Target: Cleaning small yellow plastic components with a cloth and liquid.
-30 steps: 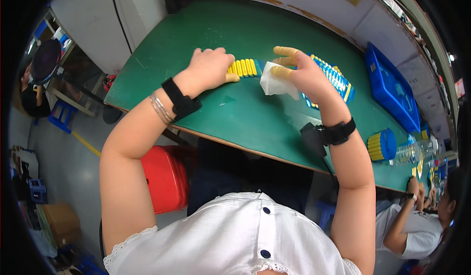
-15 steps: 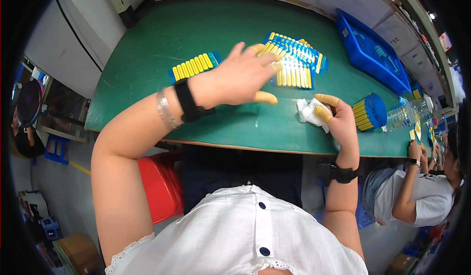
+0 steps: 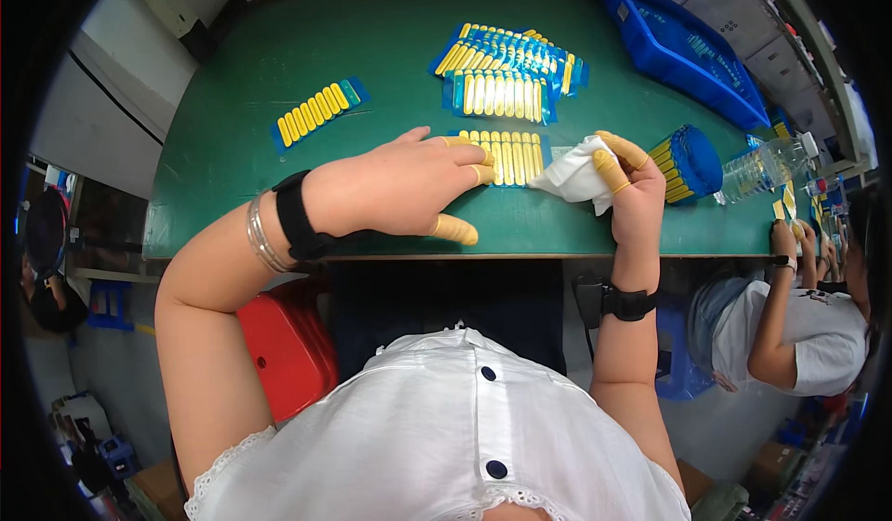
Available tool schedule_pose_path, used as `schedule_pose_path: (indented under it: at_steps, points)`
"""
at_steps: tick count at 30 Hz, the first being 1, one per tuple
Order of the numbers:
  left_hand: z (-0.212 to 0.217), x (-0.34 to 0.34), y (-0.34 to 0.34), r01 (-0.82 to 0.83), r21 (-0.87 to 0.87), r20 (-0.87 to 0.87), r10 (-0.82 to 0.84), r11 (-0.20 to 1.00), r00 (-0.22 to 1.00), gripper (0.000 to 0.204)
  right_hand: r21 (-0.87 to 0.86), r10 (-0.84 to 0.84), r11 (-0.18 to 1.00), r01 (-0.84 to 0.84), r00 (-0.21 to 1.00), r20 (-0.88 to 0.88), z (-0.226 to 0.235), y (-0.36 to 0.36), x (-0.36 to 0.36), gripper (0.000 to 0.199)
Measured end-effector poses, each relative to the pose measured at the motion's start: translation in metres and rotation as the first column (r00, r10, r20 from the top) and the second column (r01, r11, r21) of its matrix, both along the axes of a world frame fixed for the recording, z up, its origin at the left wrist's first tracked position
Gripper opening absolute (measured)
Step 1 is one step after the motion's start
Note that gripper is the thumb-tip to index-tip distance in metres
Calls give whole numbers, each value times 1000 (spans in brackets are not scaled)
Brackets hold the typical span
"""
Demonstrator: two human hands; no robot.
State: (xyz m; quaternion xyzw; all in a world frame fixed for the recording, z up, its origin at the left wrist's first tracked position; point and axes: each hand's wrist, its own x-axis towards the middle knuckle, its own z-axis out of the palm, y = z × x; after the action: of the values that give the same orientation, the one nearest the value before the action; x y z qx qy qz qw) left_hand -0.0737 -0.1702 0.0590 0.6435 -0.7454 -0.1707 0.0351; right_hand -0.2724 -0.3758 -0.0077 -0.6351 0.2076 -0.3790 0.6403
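Observation:
My left hand point(image 3: 400, 182), with yellow finger cots on its fingertips, lies over the left end of a blue sheet point(image 3: 513, 161) bearing a row of yellow strips. Its fingers are extended and apart, with the tips on the sheet, and the thumb points off to the near side. A crumpled white wipe point(image 3: 578, 179) is pinched in my right hand point(image 3: 636, 191), also wearing yellow finger cots. One corner of the wipe reaches the sheet's right end. Just beyond lies a pile of similar sheets point(image 3: 506, 57). Another such sheet point(image 3: 316, 115) lies alone at the left.
A blue tray point(image 3: 743, 103) stands at the far right of the green table point(image 3: 232, 177). Right of my right hand are a rolled bundle point(image 3: 686, 163) of yellow strips and a clear plastic bottle point(image 3: 767, 170). A person point(image 3: 790, 326) works at the right; a red stool point(image 3: 288, 345) stands below.
My left hand has come back from the pile towards me, and a sheet now lies under its fingertips. The wipe has moved against that sheet's right end. The whole view has shifted slightly.

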Motion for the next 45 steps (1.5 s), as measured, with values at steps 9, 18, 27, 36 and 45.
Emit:
schedule_pose_path:
  at_steps: [9, 18, 27, 36, 45]
  points:
    - [-16, -54, 40, -45, -190, 75, 60, 981, 995, 67, -78, -102, 991, 109, 991, 82, -4, -1, 3, 25]
    - [-52, -75, 56, -241, -377, -77, 229, 894, 970, 60, -767, 109, 539, -349, 931, -347, 27, 62, 11, 15]
    - [-73, -83, 46, -354, -539, -172, 311, 764, 935, 47, -623, -55, 676, -392, 817, -574, 39, 25, 63, 15]
    - [-81, -82, 40, -396, -625, -203, 349, 673, 915, 34, -535, 79, 693, -483, 788, -610, 42, 73, 3, 17]
    - [-86, -84, 36, -435, -648, -242, 373, 625, 896, 33, -594, -29, 657, -465, 771, -636, 41, 61, 9, 15]
